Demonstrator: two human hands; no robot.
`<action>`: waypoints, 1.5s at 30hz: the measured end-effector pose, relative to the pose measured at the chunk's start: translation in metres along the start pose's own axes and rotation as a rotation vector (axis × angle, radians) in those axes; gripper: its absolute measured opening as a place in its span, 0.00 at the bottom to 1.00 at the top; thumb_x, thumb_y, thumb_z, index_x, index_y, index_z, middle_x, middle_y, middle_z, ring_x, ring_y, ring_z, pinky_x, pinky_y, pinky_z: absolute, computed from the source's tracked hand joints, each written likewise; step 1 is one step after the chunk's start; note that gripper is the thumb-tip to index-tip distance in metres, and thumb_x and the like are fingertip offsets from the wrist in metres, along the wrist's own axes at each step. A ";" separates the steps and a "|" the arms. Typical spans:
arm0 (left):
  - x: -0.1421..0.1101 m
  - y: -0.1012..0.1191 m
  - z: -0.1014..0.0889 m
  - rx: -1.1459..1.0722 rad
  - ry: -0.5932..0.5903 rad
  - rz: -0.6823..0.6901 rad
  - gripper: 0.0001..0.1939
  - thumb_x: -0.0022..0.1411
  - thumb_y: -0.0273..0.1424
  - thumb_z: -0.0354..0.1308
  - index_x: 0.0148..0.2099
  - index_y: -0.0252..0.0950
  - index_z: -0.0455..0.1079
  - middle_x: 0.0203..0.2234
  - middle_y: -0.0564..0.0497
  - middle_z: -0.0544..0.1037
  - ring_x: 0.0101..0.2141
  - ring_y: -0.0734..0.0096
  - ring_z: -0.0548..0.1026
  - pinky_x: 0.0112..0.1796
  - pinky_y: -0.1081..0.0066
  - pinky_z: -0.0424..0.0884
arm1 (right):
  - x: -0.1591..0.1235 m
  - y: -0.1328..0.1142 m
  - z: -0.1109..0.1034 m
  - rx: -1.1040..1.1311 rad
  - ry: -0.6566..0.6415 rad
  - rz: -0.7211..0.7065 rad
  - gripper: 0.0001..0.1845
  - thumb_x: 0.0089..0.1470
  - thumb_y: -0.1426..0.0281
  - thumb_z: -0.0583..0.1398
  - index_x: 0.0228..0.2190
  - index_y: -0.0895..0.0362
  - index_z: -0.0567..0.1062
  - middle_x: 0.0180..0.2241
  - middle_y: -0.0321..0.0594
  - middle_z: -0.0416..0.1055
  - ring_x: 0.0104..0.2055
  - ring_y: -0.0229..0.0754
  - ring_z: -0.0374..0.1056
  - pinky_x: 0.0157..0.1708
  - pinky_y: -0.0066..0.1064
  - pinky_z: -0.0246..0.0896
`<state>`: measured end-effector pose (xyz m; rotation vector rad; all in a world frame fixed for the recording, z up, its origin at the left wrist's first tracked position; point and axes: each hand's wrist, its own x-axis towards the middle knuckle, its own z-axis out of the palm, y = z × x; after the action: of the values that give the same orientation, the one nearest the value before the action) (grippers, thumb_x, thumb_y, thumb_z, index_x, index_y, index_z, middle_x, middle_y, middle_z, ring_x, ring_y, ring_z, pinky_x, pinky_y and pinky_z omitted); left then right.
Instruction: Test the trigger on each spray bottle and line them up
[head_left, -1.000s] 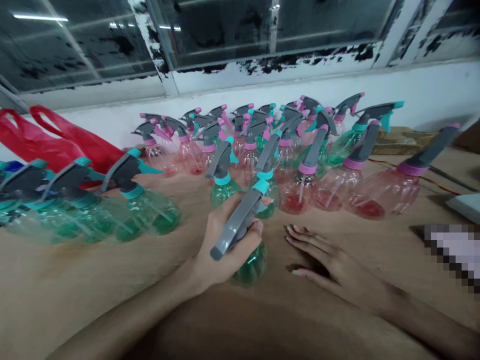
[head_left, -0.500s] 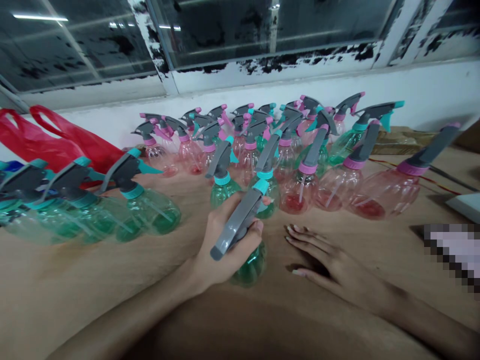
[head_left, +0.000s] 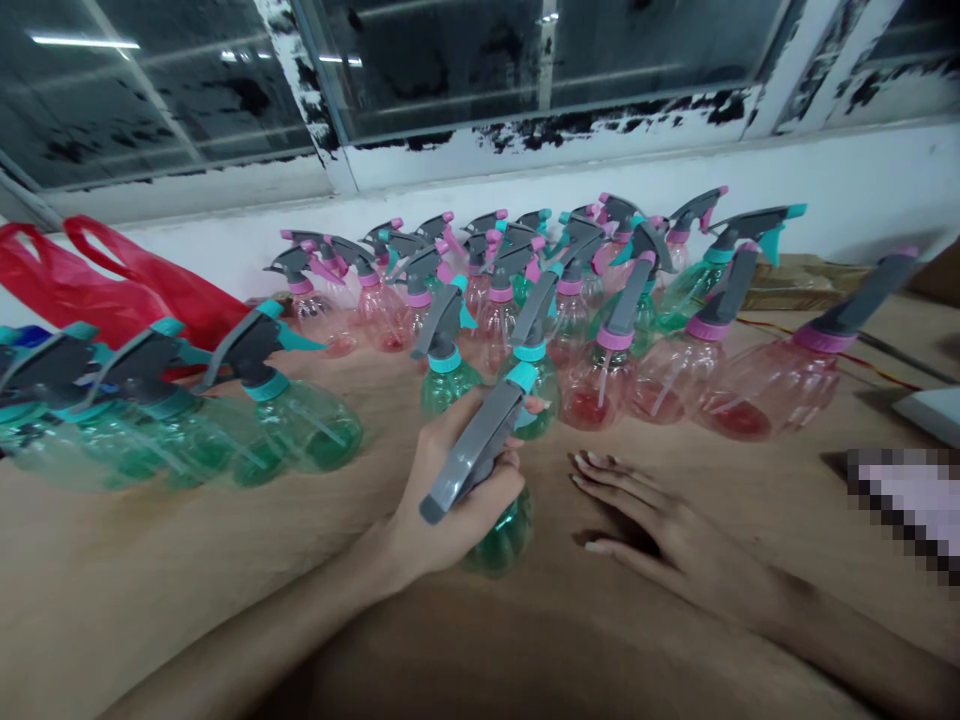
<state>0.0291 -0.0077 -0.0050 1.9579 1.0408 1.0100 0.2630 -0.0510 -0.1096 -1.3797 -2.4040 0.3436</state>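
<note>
My left hand [head_left: 450, 490] is wrapped round the neck of a green spray bottle [head_left: 504, 540] with a grey head and turquoise nozzle. The bottle stands on the wooden table [head_left: 600, 640], its collar hidden by my fingers. My right hand [head_left: 660, 520] rests on the table to the right of it, fingers stretched out, holding nothing. Just beyond the held bottle stand two more green spray bottles [head_left: 450, 385]. To their right is a pink spray bottle [head_left: 598, 390] with a pink collar, beside further pink ones [head_left: 780, 385].
Several green spray bottles [head_left: 307, 425] line the left side. Behind them lies a red plastic bag [head_left: 150, 290]. Many pink and green bottles [head_left: 499, 320] crowd the back by the white wall [head_left: 862, 190]. A flat cardboard piece [head_left: 810, 283], wires and a blurred-out object [head_left: 911, 500] are at right.
My left thumb, raised near the collar before, is now less visible, lower against the grip. The bottle and my right hand stay where they were.
</note>
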 end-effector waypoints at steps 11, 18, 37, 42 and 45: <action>0.004 0.002 -0.002 -0.109 -0.088 -0.019 0.25 0.47 0.18 0.50 0.48 0.41 0.68 0.23 0.56 0.70 0.35 0.67 0.75 0.28 0.74 0.68 | 0.000 0.000 0.000 0.000 -0.011 0.000 0.30 0.58 0.56 0.53 0.58 0.53 0.58 0.61 0.38 0.55 0.63 0.44 0.48 0.60 0.44 0.49; 0.002 0.007 -0.003 -0.020 -0.049 -0.010 0.18 0.48 0.21 0.50 0.41 0.41 0.70 0.29 0.54 0.75 0.26 0.70 0.74 0.24 0.73 0.68 | 0.001 -0.001 -0.001 0.038 0.009 0.012 0.29 0.57 0.56 0.54 0.58 0.52 0.59 0.61 0.39 0.56 0.63 0.45 0.50 0.60 0.44 0.50; 0.005 0.000 -0.002 -0.081 -0.042 0.014 0.20 0.50 0.22 0.52 0.45 0.42 0.69 0.28 0.54 0.74 0.29 0.69 0.73 0.34 0.70 0.70 | 0.001 0.000 -0.002 0.053 0.027 -0.024 0.30 0.57 0.58 0.54 0.59 0.51 0.57 0.60 0.40 0.57 0.62 0.47 0.50 0.59 0.47 0.50; 0.006 0.002 -0.002 -0.107 -0.054 -0.035 0.18 0.51 0.26 0.54 0.46 0.43 0.69 0.36 0.51 0.77 0.31 0.68 0.75 0.33 0.69 0.72 | 0.001 0.001 -0.002 0.062 0.023 -0.028 0.30 0.57 0.58 0.54 0.59 0.51 0.57 0.61 0.40 0.56 0.62 0.47 0.50 0.59 0.48 0.49; 0.007 0.003 -0.001 -0.122 -0.071 0.000 0.18 0.52 0.26 0.54 0.47 0.43 0.68 0.39 0.50 0.77 0.30 0.68 0.75 0.33 0.69 0.72 | 0.001 -0.001 -0.003 0.067 0.021 -0.017 0.30 0.57 0.58 0.54 0.59 0.51 0.57 0.61 0.40 0.56 0.62 0.47 0.50 0.59 0.48 0.50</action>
<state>0.0316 -0.0030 0.0006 1.8806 0.9191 0.9741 0.2635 -0.0506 -0.1065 -1.3264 -2.3637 0.4002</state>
